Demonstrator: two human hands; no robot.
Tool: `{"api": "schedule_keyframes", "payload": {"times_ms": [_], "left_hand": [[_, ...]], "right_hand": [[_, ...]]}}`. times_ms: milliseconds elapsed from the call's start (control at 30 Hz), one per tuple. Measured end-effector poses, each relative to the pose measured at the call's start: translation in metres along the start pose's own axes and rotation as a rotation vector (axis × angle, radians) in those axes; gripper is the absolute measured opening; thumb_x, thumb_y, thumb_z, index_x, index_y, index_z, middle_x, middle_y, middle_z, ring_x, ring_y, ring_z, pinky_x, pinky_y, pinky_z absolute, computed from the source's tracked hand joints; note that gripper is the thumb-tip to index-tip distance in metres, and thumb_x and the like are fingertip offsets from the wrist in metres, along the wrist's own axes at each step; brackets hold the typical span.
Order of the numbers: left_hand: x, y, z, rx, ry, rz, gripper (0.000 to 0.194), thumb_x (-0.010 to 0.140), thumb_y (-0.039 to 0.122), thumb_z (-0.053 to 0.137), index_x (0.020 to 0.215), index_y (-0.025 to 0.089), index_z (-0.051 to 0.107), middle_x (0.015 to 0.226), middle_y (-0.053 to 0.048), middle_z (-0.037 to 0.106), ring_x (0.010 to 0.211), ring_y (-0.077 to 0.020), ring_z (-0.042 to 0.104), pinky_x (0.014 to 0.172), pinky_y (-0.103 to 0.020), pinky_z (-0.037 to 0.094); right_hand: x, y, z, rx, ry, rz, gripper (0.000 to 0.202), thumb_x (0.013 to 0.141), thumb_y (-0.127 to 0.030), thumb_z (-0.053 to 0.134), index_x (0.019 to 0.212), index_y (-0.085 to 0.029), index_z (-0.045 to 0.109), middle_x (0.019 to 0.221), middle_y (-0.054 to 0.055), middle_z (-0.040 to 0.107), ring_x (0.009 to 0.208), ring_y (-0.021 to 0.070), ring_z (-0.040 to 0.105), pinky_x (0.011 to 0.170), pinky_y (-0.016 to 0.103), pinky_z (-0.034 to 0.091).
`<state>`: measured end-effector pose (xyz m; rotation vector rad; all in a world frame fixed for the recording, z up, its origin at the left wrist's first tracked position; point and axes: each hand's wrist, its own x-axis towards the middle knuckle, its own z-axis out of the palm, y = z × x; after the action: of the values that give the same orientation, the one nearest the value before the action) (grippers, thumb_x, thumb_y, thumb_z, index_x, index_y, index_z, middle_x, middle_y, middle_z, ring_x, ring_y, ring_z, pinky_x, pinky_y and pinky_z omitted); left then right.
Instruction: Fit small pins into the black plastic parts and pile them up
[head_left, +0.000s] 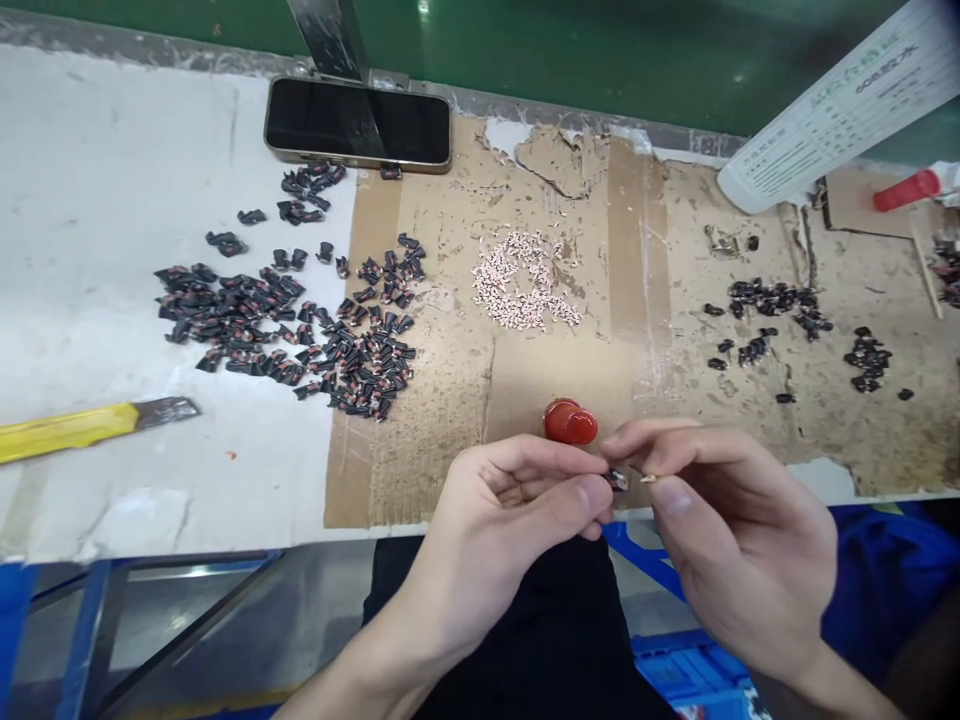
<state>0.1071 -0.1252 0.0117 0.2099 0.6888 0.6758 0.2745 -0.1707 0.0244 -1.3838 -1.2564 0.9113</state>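
Observation:
Near the table's front edge, my left hand (pixel 525 510) pinches a small black part (pixel 617 480) between thumb and index finger. Facing it, my right hand (pixel 727 520) holds a tiny pale copper-coloured piece (pixel 649 479) at its fingertips, a small gap away from the black part. Just beyond my hands sits a small red cap (pixel 570 422) with a glossy red surface. A heap of the tiny pinkish pieces (pixel 517 285) lies on the cardboard ahead. To the left spreads a large pile of black parts (pixel 240 305) with reddish insides.
A phone (pixel 358 125) lies at the back. At far left is a yellow-handled blade tool (pixel 82 428). Shiny dark parts (pixel 772 298) form small groups on the right cardboard. A white bottle (pixel 832 110) leans at the back right, near a red nozzle (pixel 906 190) and thin stick (pixel 928 270).

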Motion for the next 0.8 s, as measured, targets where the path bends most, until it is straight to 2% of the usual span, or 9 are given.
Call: {"api": "schedule_keyframes", "payload": {"times_ms": [333, 533, 633, 800], "left_hand": [[0.0, -0.001, 0.003, -0.013, 0.014, -0.006, 0.011, 0.08, 0.02, 0.096, 0.082, 0.016, 0.086, 0.069, 0.001, 0.079, 0.065, -0.0053, 0.072, 0.065, -0.011, 0.058], [-0.001, 0.004, 0.005, 0.011, 0.019, -0.005, 0.012, 0.079, 0.022, 0.097, 0.081, 0.016, 0.087, 0.069, 0.001, 0.079, 0.064, -0.0046, 0.071, 0.065, -0.011, 0.057], [-0.002, 0.006, 0.006, 0.001, 0.036, 0.009, 0.014, 0.076, 0.024, 0.099, 0.079, 0.017, 0.087, 0.066, 0.002, 0.077, 0.063, -0.0039, 0.069, 0.063, -0.01, 0.055], [-0.005, 0.004, 0.008, -0.032, 0.056, 0.024, 0.014, 0.076, 0.025, 0.099, 0.078, 0.019, 0.087, 0.069, 0.003, 0.078, 0.061, -0.0017, 0.066, 0.064, -0.01, 0.054]], "right_hand": [[-0.001, 0.004, -0.003, -0.051, -0.068, -0.074, 0.023, 0.097, -0.004, 0.065, 0.106, -0.025, 0.071, 0.107, 0.0, 0.078, 0.095, 0.0108, 0.076, 0.081, 0.016, 0.065], [0.006, 0.006, -0.009, -0.122, -0.139, -0.172, 0.029, 0.093, 0.001, 0.068, 0.109, -0.023, 0.073, 0.109, 0.001, 0.079, 0.101, 0.0123, 0.076, 0.088, 0.019, 0.064], [0.007, 0.008, -0.011, -0.11, -0.16, -0.191, 0.034, 0.091, 0.003, 0.069, 0.111, -0.024, 0.076, 0.11, 0.001, 0.081, 0.1, 0.0133, 0.078, 0.085, 0.02, 0.066], [0.0, 0.014, -0.012, -0.109, -0.055, -0.213, 0.048, 0.087, 0.005, 0.073, 0.122, -0.027, 0.078, 0.115, 0.0, 0.084, 0.1, 0.0165, 0.082, 0.084, 0.024, 0.07]]}}
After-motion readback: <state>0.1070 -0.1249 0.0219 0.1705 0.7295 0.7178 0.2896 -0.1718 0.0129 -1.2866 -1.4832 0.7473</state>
